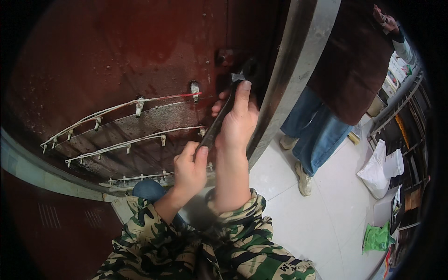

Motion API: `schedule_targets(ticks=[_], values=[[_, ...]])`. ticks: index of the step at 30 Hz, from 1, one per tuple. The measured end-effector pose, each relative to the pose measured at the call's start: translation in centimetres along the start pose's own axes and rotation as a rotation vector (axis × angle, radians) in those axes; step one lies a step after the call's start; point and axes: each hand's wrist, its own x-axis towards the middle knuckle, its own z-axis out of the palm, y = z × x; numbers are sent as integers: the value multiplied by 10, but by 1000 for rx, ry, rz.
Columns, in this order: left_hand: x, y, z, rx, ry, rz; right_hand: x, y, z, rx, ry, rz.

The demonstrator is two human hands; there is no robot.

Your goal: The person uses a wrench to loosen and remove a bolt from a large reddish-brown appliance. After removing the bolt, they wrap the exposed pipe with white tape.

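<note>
Both my hands are on a long dark wrench (218,125), tilted so that its head points up and away to the right. My left hand (190,167) grips the lower end of the handle. Higher up, my right hand (239,119) wraps round it just below the head, thumb laid along the top. A small bright metal face shows at the head, beside a dark rounded part. The head is close to a dark red metal panel (140,42); what it touches there is lost in shadow.
Rows of pale terminal posts joined by white wires (116,106) stick out of the panel. A metal frame edge (298,65) runs close on my right. Beyond it stands a person in a brown apron (345,60). A white bag (374,170) and green packet (376,237) lie by a rack.
</note>
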Motion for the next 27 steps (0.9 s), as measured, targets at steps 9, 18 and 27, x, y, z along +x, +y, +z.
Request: schedule_targets(ticks=[9,18,27], values=[[7,9,-24,109,-77,-25,1,10,3,138,-29,-99],[-3,2,-6,100,-79,-8,8,12,-15,231,-143,-1],[1,-1,-6,137,-48,79,13,8,-9,106,-128,-5]])
